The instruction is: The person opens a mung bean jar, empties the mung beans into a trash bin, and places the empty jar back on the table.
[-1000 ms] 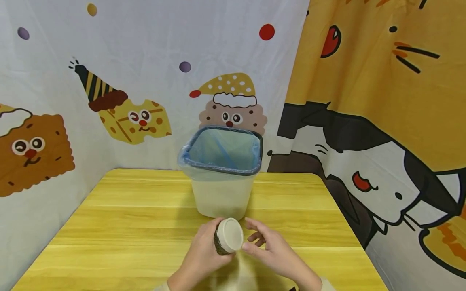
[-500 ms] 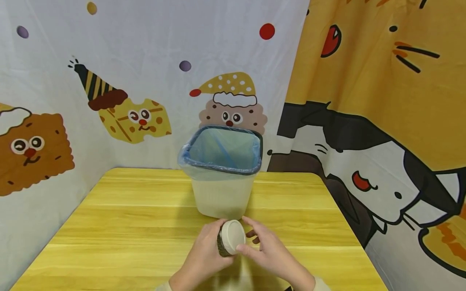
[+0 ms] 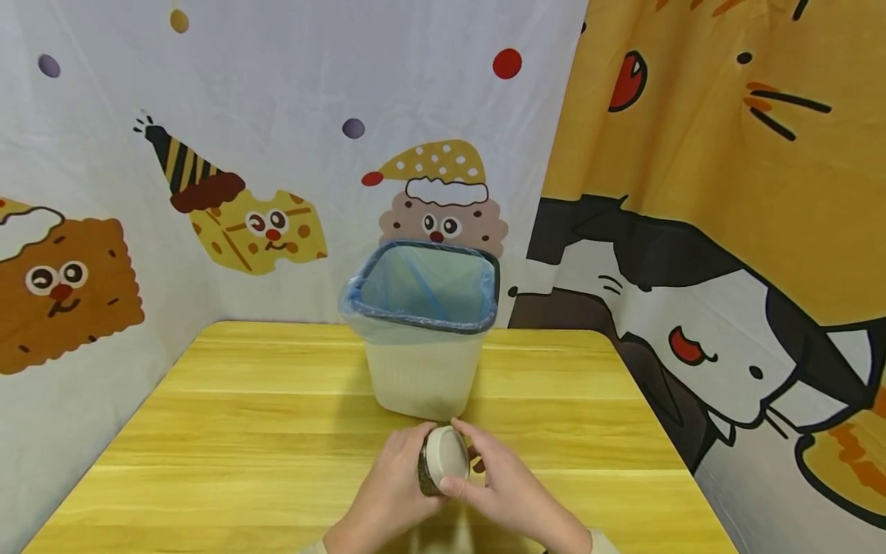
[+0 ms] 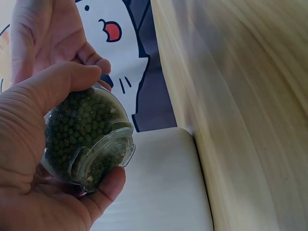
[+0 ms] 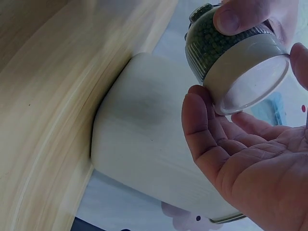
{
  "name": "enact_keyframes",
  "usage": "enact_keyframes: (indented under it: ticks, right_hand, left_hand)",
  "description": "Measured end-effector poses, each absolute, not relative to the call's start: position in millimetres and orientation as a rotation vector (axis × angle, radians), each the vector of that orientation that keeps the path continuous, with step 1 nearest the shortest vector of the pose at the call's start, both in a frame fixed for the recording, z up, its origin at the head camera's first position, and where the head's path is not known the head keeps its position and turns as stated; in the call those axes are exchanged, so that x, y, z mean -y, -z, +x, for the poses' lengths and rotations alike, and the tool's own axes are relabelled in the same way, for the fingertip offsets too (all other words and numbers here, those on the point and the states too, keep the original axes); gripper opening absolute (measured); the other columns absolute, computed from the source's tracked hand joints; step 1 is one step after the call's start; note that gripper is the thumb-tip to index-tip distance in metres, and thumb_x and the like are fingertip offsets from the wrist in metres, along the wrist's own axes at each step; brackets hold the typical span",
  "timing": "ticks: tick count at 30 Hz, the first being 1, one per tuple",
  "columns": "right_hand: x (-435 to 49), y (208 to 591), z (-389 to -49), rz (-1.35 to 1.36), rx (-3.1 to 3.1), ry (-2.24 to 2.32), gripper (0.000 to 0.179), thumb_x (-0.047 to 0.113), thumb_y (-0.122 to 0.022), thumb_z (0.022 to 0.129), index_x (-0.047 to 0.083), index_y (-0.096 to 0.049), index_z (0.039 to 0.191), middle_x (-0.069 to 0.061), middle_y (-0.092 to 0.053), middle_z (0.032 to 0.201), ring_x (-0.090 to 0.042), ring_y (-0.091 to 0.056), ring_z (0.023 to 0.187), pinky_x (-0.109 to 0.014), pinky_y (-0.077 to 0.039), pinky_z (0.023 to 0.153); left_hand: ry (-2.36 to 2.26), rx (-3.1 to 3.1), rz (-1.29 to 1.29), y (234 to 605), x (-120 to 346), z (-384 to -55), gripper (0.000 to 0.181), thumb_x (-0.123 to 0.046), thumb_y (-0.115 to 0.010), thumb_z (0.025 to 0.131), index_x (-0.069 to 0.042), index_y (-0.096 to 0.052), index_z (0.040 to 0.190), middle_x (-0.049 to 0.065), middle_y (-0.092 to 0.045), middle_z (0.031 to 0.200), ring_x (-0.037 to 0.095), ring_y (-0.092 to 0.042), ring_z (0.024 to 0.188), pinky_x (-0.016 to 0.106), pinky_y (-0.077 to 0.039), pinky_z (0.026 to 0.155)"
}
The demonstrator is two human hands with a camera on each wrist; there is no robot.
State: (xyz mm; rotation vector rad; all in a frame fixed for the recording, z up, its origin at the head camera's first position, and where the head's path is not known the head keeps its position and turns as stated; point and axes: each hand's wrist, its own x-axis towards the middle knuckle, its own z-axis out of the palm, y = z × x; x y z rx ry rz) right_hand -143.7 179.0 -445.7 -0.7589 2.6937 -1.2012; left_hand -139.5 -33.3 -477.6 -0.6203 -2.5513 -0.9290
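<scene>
A clear jar of green beans [image 4: 84, 127], likely mung beans, is tilted just in front of the bin. My left hand [image 3: 394, 477] grips its glass body, thumb on one side and fingers around the other. The jar's white lid [image 3: 447, 455] is on and faces right, toward my right hand [image 3: 508, 485]. In the right wrist view, curled fingers of the right hand [image 5: 250, 159] touch the rim of the lid [image 5: 255, 82], with the thumb at its opposite edge. The left palm hides part of the glass.
A whitish bin [image 3: 422, 377] lined with a thin blue bag [image 3: 415, 315] stands behind the hands on the yellow wood-grain table [image 3: 242, 438]. Cartoon-printed cloth [image 3: 277, 92] hangs along the back and sides.
My right hand has closed in from beside the jar, and its thumb and fingers now meet the lid. The jar has shifted slightly right and toward me, its lid turning more to the right.
</scene>
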Motion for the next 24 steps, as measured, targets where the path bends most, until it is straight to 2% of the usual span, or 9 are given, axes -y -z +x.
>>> enact_keyframes:
  ticks: [4, 9, 16, 18, 24]
  right_hand:
    - [-178.6, 444.7, -143.1, -0.723, -2.664, 1.181, 0.083, 0.055, -0.070, 0.100, 0.009, -0.041, 0.163, -0.004, -0.067, 0.131, -0.008, -0.061, 0.102, -0.029, -0.059, 0.078]
    - [-177.8, 443.9, -142.8, -0.716, -2.668, 1.147, 0.087, 0.057, -0.071, 0.099, 0.009, -0.039, 0.165, -0.007, -0.066, 0.138, -0.010, -0.063, 0.102, -0.024, -0.055, 0.074]
    - [-176.3, 445.9, -143.0, -0.716, -2.685, 1.113, 0.090, 0.059, -0.072, 0.097, 0.010, -0.038, 0.165, -0.008, -0.062, 0.149, -0.008, -0.064, 0.100, -0.024, -0.054, 0.073]
    - [-175.7, 446.9, -142.8, -0.719, -2.695, 1.108, 0.091, 0.059, -0.073, 0.097, 0.010, -0.039, 0.165, -0.008, -0.060, 0.153, -0.007, -0.064, 0.100, -0.024, -0.055, 0.076]
    - [-172.9, 449.4, -139.7, -0.710, -2.779, 1.134, 0.080, 0.059, -0.075, 0.095, 0.013, -0.051, 0.156, -0.005, -0.065, 0.145, -0.008, -0.063, 0.098, -0.024, -0.055, 0.077]
  left_hand:
    - [0.924, 2.562, -0.636, 477.7, 32.9, -138.5, 0.077, -0.025, -0.098, 0.068, -0.007, -0.062, 0.134, 0.004, -0.072, 0.116, 0.017, -0.064, 0.102, 0.032, -0.060, 0.082]
    - [0.898, 2.624, -0.648, 476.9, 32.1, -139.0, 0.077, -0.031, -0.096, 0.071, -0.010, -0.062, 0.136, 0.002, -0.072, 0.119, 0.017, -0.064, 0.105, 0.035, -0.061, 0.088]
    - [0.862, 2.636, -0.685, 476.8, 30.9, -138.9, 0.072, -0.034, -0.094, 0.074, -0.012, -0.062, 0.134, 0.000, -0.072, 0.119, 0.019, -0.065, 0.108, 0.039, -0.060, 0.093]
    - [0.868, 2.634, -0.681, 477.6, 30.6, -138.3, 0.074, -0.034, -0.094, 0.074, -0.010, -0.061, 0.135, 0.001, -0.072, 0.120, 0.019, -0.065, 0.108, 0.039, -0.060, 0.092]
    - [0.831, 2.616, -0.692, 479.8, 28.9, -138.2, 0.081, -0.038, -0.096, 0.070, -0.008, -0.060, 0.137, 0.002, -0.072, 0.122, 0.018, -0.066, 0.108, 0.037, -0.060, 0.092]
